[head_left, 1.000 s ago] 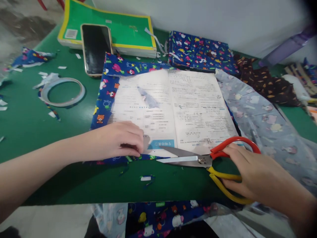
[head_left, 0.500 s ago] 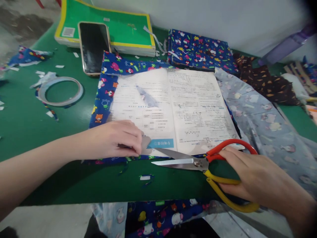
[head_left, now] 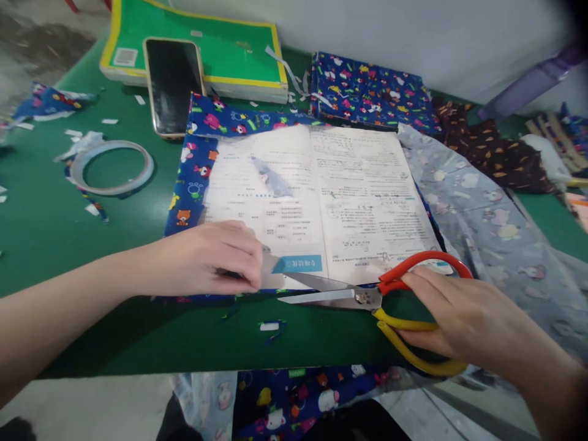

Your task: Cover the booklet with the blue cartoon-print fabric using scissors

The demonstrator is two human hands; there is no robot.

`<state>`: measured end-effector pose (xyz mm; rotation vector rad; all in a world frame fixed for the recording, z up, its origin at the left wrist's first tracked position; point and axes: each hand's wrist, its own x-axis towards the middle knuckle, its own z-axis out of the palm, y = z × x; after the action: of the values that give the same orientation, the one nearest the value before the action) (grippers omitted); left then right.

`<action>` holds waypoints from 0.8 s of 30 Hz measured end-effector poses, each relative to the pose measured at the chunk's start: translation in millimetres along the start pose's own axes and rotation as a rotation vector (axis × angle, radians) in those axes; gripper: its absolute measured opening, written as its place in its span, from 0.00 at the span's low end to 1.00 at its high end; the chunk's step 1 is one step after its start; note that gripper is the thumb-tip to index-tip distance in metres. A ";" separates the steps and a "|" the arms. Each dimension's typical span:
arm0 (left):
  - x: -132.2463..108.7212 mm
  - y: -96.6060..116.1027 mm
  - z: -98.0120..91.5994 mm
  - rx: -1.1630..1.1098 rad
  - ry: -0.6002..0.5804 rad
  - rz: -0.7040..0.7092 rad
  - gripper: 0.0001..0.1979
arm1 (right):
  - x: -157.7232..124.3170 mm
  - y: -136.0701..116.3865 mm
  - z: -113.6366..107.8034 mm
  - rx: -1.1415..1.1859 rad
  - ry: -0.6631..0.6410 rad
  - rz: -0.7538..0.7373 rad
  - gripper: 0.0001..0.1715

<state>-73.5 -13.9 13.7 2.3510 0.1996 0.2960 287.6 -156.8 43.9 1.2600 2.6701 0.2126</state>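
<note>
An open book [head_left: 316,196] lies on blue cartoon-print fabric [head_left: 197,159] spread on the green table [head_left: 46,226]. My left hand [head_left: 215,257] presses down on the book's lower left corner, its fingers curled and pinching the page edge. My right hand [head_left: 463,318] grips the red and yellow handles of large scissors [head_left: 362,297]. The scissor blades are slightly apart and point left along the book's bottom edge, over the fabric strip there.
A phone [head_left: 172,82] rests on a green folder [head_left: 197,49] at the back. A roll of clear tape [head_left: 110,168] sits at the left among paper scraps. Folded blue fabric [head_left: 367,92], brown fabric [head_left: 496,153] and grey printed fabric [head_left: 496,226] lie at the right.
The scissors and my right hand have shifted a little to the left along the book's bottom edge. My left hand stays pressed on the page corner.
</note>
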 end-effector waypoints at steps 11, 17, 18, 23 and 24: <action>0.3 0.5 4.1 0.030 0.034 -0.001 0.06 | 5.1 2.4 4.9 0.013 0.031 -0.011 0.27; 2.3 3.0 6.5 0.120 -0.054 -0.061 0.05 | 2.7 10.1 1.0 0.049 0.019 -0.002 0.27; 2.2 4.0 6.9 0.142 -0.055 -0.069 0.04 | 1.5 12.3 0.0 0.046 0.025 -0.005 0.26; 4.4 16.6 11.2 0.340 -0.051 -0.080 0.13 | -10.7 22.5 -1.5 0.049 -0.034 0.051 0.23; 5.8 20.3 12.5 0.380 -0.053 -0.078 0.14 | -14.2 23.8 -0.7 0.048 -0.048 0.078 0.23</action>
<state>-63.4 -35.3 20.1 2.7141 0.3476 0.1682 314.1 -152.8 50.9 1.3671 2.6029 0.1278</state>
